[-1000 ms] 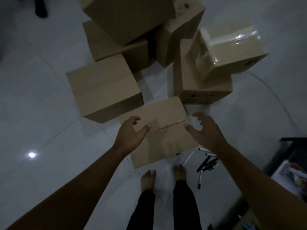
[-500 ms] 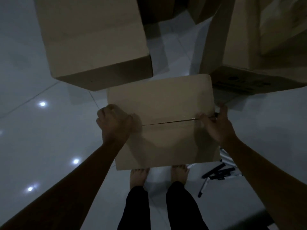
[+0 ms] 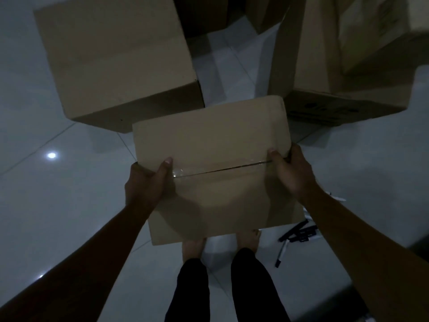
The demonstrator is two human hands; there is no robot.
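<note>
left hand (image 3: 145,182) grips flat brown taped cardboard box (image 3: 216,168), thumb on top | right hand (image 3: 291,173) grips opposite edge | fingers curled under, hidden

Four boxes are counted with certainty: the held box (image 3: 209,135), the left box (image 3: 111,56), the right box (image 3: 313,66) and the upper box (image 3: 376,31). The dark cardboard (image 3: 199,17) at the top edge cannot be counted. Two hands are counted, the left hand (image 3: 144,182) and the right hand (image 3: 290,173). Two bare feet are counted, the left foot (image 3: 192,248) and the right foot (image 3: 249,239). One white pen (image 3: 282,251) is made out; the number of black pens (image 3: 299,232) cannot be told. Two reflections are counted, the bright reflection (image 3: 51,155) and the faint reflection (image 3: 40,276).
</note>
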